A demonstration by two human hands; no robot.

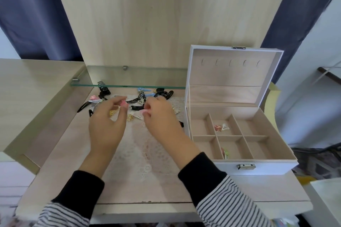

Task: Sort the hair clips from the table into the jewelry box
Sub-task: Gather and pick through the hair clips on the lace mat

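White jewelry box (273,168), hair clips (222,127) inside

I could read no text, label, brand or number: none on the white, beige-lined jewelry box (258,170), its silver metal clasp (246,166), or the pale worktop (147,190).
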